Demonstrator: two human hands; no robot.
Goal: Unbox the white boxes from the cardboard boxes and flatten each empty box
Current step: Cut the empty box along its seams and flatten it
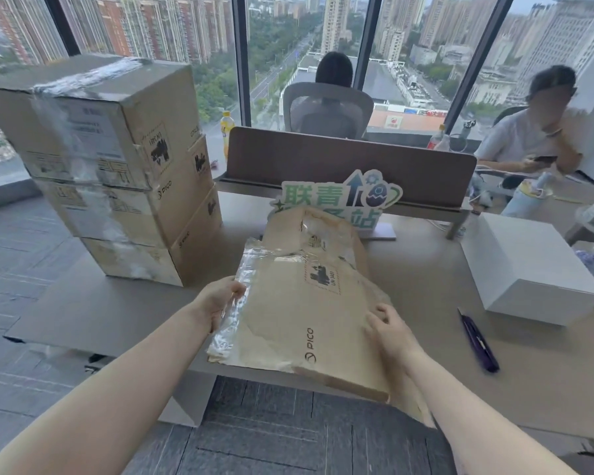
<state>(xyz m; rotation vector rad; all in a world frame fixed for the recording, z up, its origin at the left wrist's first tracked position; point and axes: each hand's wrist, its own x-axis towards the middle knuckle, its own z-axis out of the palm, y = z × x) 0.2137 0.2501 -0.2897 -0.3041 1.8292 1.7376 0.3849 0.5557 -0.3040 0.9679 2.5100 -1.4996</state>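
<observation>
Judging from how things lie, the job is about a quarter done. One brown corrugated cardboard box with loose clear tape (pixel 302 313) is already emptied and collapsed nearly flat on the near edge of the grey bench (pixel 408 289), partly overhanging it. The left hand (pixel 220 299) grips its left edge, fingers curled round the card and the crinkled tape. The right hand (pixel 388 329) lies on the right part of the panel; its fingers look bent over the card, holding it down, though how firmly it grips is hard to say. The far flaps of this box rise a little toward the green-and-white standing sign (pixel 340 204), so the flattening looks almost finished but not quite pressed out.

One plain white rectangular box (pixel 525 265) stands on the right of the bench, well apart from the flattened card; it appears to be what came out of it. A dark purple pen-like tool (pixel 479 341) lies between them, near the white box; it may be a cutter, but I cannot tell.

Left to do: a stack of three taped brown cardboard boxes (pixel 117 173) stands on the far left of the bench, all closed and taped. Each needs opening, emptying and flattening.
</observation>
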